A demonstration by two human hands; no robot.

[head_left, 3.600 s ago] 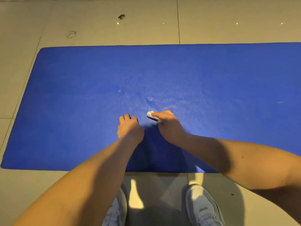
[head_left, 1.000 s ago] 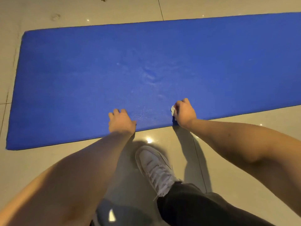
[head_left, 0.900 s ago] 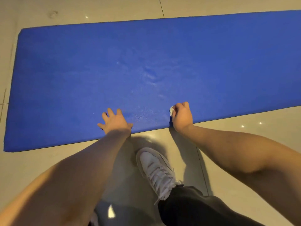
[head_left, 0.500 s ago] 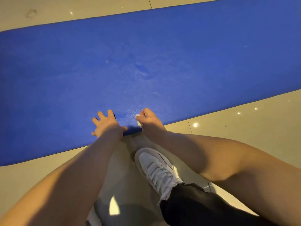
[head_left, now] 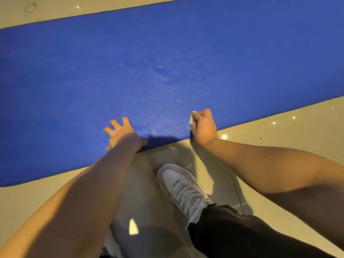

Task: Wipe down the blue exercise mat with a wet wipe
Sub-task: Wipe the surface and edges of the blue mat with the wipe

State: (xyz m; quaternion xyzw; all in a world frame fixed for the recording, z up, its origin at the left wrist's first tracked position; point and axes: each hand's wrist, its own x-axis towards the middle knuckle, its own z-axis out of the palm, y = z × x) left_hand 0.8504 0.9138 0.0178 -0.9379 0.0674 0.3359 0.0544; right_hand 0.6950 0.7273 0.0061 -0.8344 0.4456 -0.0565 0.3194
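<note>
Pinning the blue exercise mat (head_left: 167, 53) to the floor (head_left: 279, 131) with a splayed-flat left hand (head_left: 122, 134) at its near edge, prob to stop sliding, while scrubbing that edge with the wet wipe (head_left: 192, 119) balled in the right hand (head_left: 203, 127).

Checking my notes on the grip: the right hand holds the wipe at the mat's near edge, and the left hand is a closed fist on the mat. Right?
Not quite. In the head view the left hand is no fist: its fingers are spread, resting on the blue mat. The rest stands: the right hand grips the wipe at the mat's near edge.
</note>
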